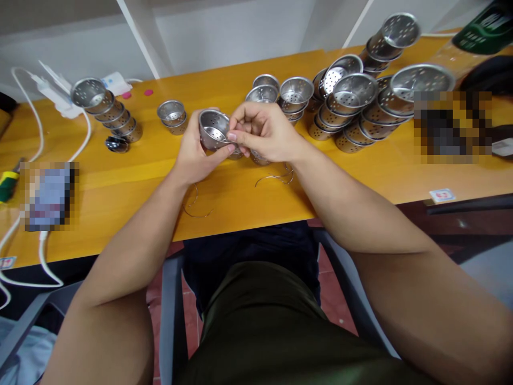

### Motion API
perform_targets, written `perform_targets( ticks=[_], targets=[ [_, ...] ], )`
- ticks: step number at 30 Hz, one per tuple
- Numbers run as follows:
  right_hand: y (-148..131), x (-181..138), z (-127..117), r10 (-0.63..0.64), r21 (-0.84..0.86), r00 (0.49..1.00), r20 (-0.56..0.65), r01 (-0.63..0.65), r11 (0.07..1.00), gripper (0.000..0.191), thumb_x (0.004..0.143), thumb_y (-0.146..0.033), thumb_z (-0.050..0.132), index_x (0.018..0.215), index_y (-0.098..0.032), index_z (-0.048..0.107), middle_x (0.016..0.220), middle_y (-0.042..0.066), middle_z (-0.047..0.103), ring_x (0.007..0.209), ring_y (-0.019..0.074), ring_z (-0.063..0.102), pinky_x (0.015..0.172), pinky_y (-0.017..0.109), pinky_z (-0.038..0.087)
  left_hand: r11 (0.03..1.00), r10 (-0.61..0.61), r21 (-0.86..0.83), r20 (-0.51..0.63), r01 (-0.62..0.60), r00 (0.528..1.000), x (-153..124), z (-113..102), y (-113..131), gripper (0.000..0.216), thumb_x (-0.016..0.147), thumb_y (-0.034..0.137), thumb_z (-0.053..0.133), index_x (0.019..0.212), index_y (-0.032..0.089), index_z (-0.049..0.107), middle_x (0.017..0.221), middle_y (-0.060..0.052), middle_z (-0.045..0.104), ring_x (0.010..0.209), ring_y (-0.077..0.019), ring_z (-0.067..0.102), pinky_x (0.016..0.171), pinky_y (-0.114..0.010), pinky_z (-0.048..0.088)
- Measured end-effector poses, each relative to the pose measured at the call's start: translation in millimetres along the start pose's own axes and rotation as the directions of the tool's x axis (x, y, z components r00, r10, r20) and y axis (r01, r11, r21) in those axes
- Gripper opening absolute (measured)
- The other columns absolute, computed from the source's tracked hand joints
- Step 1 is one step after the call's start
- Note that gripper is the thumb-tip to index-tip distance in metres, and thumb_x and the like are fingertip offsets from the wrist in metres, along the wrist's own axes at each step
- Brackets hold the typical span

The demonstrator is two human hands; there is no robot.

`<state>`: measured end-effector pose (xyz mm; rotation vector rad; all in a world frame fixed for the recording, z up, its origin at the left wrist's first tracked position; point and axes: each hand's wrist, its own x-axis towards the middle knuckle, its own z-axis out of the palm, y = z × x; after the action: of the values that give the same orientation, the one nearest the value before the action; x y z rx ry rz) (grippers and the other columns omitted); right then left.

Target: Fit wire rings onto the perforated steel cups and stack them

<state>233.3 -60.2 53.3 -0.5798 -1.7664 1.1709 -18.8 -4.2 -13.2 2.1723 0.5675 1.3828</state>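
My left hand (193, 155) is wrapped round a small perforated metal cup (214, 128), tilted so that its holed inside shows. Thumb and fingers of my right hand (260, 131) are pinched together at the cup's right rim; whatever they hold is too small to make out. Below the hands, thin bent wires (274, 175) lie on the wooden table (240, 214). Just behind my right hand stand more stacked cups (296, 93), partly hidden by it. A short stack of cups (172, 115) is left of the held one.
Tall leaning cup stacks (352, 101) crowd the right side. At the left are another cup stack (116, 115), a power strip (60, 96), white cables (86, 136), a blurred phone (50, 198) and a yellow-green tool handle (8, 186). A green-labelled bottle (484, 29) is at far right.
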Motion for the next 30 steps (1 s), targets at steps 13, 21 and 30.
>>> perform_targets(
  ticks=[13,21,30],
  targets=[
    [17.8,-1.0,-8.8,-0.220,-0.395,0.966,-0.133,0.152,0.906,0.058,0.112,-0.080,0.083,0.138,-0.028,0.078,0.125,0.010,0.076,0.102,0.0260,0.077,0.093,0.045,0.076,0.992,0.073,0.104,-0.054,-0.067,0.996,4.7,-3.5,-14.1,0.115,0.087,0.096,0.100,0.171,0.035,0.050,0.161,-0.014,0.071,0.155,-0.0437,0.074,0.139,-0.065,0.061],
    [14.3,-4.9,-8.9,-0.246,-0.580,0.969,-0.032,0.183,0.794,0.029,0.115,-0.028,0.071,0.140,-0.028,0.086,0.147,0.014,0.073,0.131,0.0328,0.073,0.115,0.056,0.072,0.991,0.078,0.117,-0.049,-0.071,0.996,5.6,-2.9,-20.4,0.119,0.089,0.099,0.096,0.175,0.034,0.047,0.166,-0.015,0.068,0.160,-0.0453,0.072,0.144,-0.067,0.058],
    [17.4,-7.8,-0.8,-0.237,-0.639,0.968,0.079,0.232,0.733,0.047,0.107,-0.020,0.070,0.152,-0.027,0.083,0.163,0.015,0.065,0.151,0.0366,0.067,0.129,0.060,0.064,0.996,0.049,0.081,-0.036,-0.046,0.998,5.6,7.6,-3.9,0.111,0.094,0.104,0.087,0.172,0.036,0.046,0.165,-0.014,0.071,0.156,-0.0411,0.076,0.134,-0.060,0.067]
  ],
)
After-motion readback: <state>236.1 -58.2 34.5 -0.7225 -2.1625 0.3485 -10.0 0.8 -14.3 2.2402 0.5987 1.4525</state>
